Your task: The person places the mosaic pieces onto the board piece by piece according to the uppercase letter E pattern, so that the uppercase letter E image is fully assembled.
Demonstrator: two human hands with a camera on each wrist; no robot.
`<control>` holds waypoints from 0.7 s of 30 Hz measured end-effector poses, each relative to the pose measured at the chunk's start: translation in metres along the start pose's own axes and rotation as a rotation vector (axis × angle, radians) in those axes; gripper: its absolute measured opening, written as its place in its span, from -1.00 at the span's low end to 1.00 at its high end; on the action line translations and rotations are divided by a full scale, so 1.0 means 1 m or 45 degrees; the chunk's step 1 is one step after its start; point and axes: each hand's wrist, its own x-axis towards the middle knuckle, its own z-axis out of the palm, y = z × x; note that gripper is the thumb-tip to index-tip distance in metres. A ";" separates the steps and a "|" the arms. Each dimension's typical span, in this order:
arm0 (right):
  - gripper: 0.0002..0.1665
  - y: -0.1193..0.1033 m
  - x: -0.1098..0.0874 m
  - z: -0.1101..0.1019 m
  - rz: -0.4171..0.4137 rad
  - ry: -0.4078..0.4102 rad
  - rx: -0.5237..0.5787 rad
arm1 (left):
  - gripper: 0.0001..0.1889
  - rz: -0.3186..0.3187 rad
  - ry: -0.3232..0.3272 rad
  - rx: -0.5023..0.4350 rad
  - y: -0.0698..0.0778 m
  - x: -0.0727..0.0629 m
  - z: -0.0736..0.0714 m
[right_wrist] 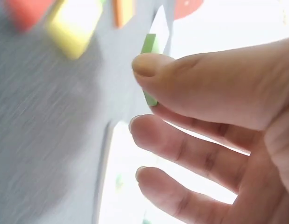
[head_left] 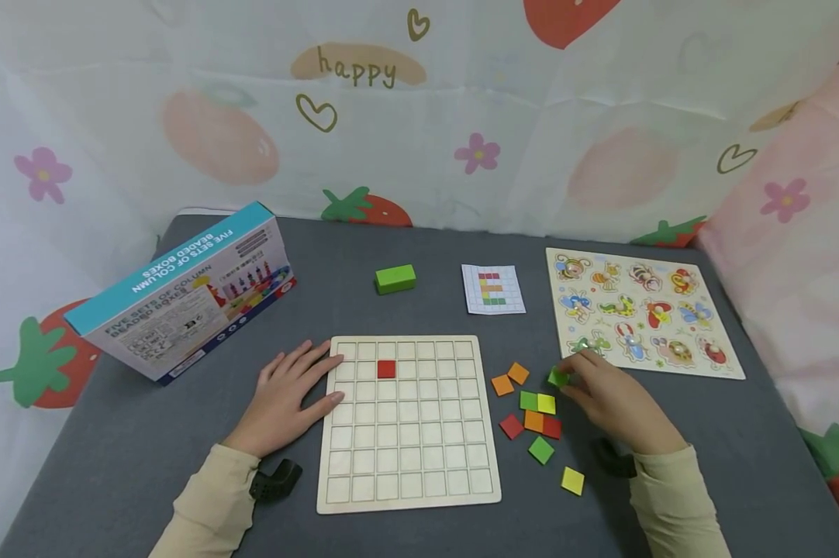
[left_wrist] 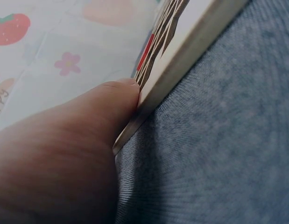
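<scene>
The board's edge (head_left: 325,446) is being touched by the left hand (head_left: 283,403), fingers apart. A tile (head_left: 557,377) is being pinched by the right hand (head_left: 613,399), puzzle (head_left: 639,316) beyond fingertips.

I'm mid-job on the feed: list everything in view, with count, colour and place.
Grid board: 1, pale, table centre
Placed tile: 1, red, upper board
Orange tiles: 3, right of board
Loose green tiles: 2, right of board
Yellow tiles: 2, right of board
Loose red tiles: 2, right of board
Held tile: 1, green, right fingers
Block: 1, green, behind board
Pattern card: 1, white with coloured squares, right of block
Insect board: 1, cream, multicoloured pictures, back right
Box: 1, blue-topped, back left
Table: 1, dark grey, underneath
Backdrop: white, pink at right, printed, behind table
Wrist devices: 2, black, at wrists
Sleeves: 2, beige, forearms
Left hand: 1, at board's left edge
Right hand: 1, pinching held tile
</scene>
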 end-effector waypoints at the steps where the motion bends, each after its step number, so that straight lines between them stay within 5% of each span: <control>1: -0.73 -0.004 0.004 -0.001 -0.012 0.001 0.000 | -0.37 -0.001 0.000 0.001 0.000 0.000 0.000; 8: -0.81 -0.033 0.033 -0.002 -0.139 0.007 -0.021 | -0.37 -0.009 -0.024 0.001 -0.001 0.000 0.000; 21: -0.80 -0.086 0.089 0.022 -0.556 0.123 -0.107 | -0.37 0.014 -0.007 -0.001 -0.001 -0.001 -0.002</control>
